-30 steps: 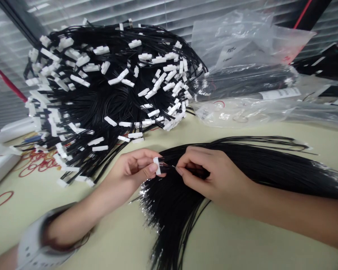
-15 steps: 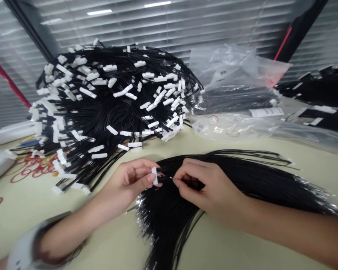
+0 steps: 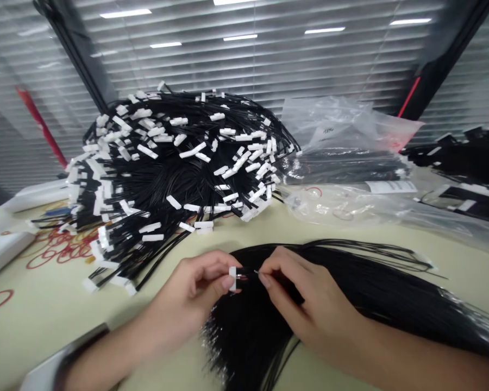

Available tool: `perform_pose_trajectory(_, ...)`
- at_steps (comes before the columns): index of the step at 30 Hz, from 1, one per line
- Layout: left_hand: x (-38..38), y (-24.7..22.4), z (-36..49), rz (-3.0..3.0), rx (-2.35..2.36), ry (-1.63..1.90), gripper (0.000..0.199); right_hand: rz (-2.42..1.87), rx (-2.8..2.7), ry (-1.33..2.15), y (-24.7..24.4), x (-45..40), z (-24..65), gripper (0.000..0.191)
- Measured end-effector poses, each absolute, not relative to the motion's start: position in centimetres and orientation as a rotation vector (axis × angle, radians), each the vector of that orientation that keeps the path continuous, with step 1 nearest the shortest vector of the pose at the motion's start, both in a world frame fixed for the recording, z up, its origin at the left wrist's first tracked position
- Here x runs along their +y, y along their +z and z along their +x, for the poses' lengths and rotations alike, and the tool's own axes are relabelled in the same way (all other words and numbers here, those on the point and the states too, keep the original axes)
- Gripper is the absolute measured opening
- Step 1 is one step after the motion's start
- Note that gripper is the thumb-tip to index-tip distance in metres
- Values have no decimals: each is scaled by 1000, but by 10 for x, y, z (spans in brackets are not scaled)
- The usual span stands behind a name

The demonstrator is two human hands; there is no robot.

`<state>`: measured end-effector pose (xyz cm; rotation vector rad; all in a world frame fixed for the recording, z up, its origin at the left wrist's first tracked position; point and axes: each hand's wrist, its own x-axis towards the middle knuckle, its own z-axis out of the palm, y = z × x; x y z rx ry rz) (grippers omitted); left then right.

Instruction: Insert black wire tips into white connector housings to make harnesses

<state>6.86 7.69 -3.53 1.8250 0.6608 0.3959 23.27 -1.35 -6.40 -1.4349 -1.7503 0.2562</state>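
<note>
Connector housing (image 3: 232, 278), white plastic, pinched in my left hand (image 3: 191, 288): thumb on the near side, fingers behind, grip closed. It sits between my two hands, held just above the near middle of the bench (image 3: 65, 320). Right hand (image 3: 305, 293) is closed too, with the fingertips (image 3: 264, 280) pinching one black wire (image 3: 248, 274) just behind its bare metal tip. Tip points at the housing's open end and is very near it; can't tell if they touch. Can't tell how many cavities are filled either, too small at this view.

Step reads as pin insertion, one wire at a time. Next move calls for lining the tip up with a cavity and pushing it in straight, without bending the wire.

Outward: a loose bundle of black wires (image 3: 391, 293) runs from under my right hand toward the bench's right edge, its silver ends (image 3: 208, 339) bunched below my left hand. Past that, a heap of black wires with white housings (image 3: 179, 179) sits toward the far left corner. Clear plastic bags (image 3: 334, 136) lie along the far edge, red rubber bands (image 3: 59, 247) near the left edge.
</note>
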Motion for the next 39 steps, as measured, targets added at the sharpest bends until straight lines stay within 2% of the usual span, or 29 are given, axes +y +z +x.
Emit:
perform_pose_trajectory(8, 67, -35, 65, 2154, 689, 467, 12, -1397, -1781, 266, -67, -15, 232, 7)
perform_pose_trajectory(28, 67, -36, 71, 1717, 668, 416, 8, -1349, -1760, 336, -67, -14, 234, 8)
perform_pose_trajectory(39, 70, -37, 74, 1682, 640, 435, 9, -1397, -1728, 360, -64, -12, 234, 9)
